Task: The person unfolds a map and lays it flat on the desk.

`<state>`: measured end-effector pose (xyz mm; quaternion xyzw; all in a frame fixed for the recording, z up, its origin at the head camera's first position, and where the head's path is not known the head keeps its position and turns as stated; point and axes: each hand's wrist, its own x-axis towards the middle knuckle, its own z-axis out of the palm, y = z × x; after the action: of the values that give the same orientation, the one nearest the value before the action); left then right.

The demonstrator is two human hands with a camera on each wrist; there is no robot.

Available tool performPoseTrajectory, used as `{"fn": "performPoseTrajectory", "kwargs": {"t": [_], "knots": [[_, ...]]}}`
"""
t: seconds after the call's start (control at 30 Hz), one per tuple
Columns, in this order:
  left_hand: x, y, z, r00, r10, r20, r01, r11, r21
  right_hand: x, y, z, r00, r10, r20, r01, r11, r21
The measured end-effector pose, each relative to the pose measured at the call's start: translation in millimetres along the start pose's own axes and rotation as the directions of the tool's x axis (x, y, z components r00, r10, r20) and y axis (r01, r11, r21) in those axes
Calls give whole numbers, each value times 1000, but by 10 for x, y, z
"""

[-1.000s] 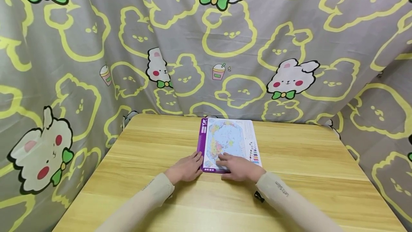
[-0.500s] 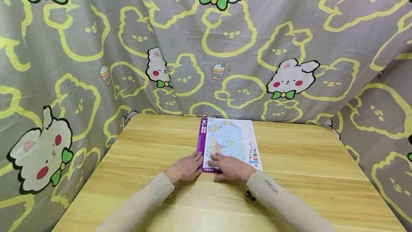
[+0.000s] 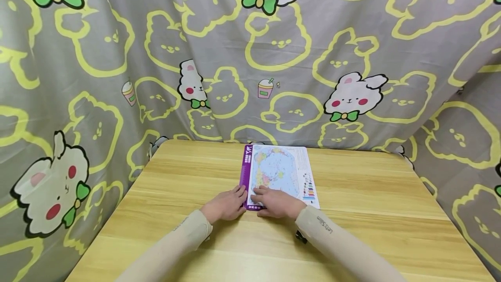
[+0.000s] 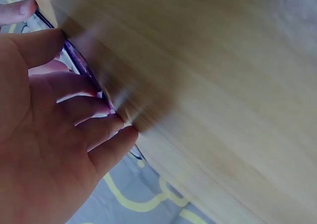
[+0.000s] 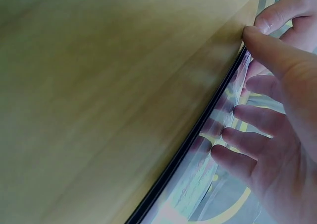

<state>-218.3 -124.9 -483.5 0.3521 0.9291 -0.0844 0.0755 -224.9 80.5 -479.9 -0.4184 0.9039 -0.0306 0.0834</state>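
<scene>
From my far-off seat, I saw the map board (image 3: 279, 166) flat on the table (image 3: 372, 186), up by its back edge. My left hand (image 3: 226, 203) touched its purple side with loose fingers, and my right hand (image 3: 279, 203) lay spread on its near part — neither gripped. I guessed this step was steadying the board — next, I needed soft, even fingers along its edges.

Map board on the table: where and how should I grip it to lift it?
Probably pinch the right edge, coming from the right: the map board lies flat and looks thin, and that edge is uncovered, while the left hand is at the purple left edge and the right hand lies over the near edge.
</scene>
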Motion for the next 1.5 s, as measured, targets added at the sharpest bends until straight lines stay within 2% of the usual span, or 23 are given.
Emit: {"fn": "performPoseTrajectory", "kwargs": {"t": [0.43, 0.8, 1.13, 1.5], "knots": [[-9, 10, -35, 1000, 7, -4, -7, 1000, -2, 55, 19, 17, 1000, 0, -30, -1, 998, -62], [18, 9, 2, 1000, 2, 9, -2, 1000, 9, -2, 6, -35, 999, -28, -38, 25, 996, -80], [4, 9, -5, 1000, -5, 7, 5, 1000, -5, -96, 24, -134, 986, -81, -143, 64, 991, -121], [9, 23, -24, 1000, -9, 7, 9, 1000, 1, -167, 69, -216, 954, -156, -254, 98, 969, -225]]}}
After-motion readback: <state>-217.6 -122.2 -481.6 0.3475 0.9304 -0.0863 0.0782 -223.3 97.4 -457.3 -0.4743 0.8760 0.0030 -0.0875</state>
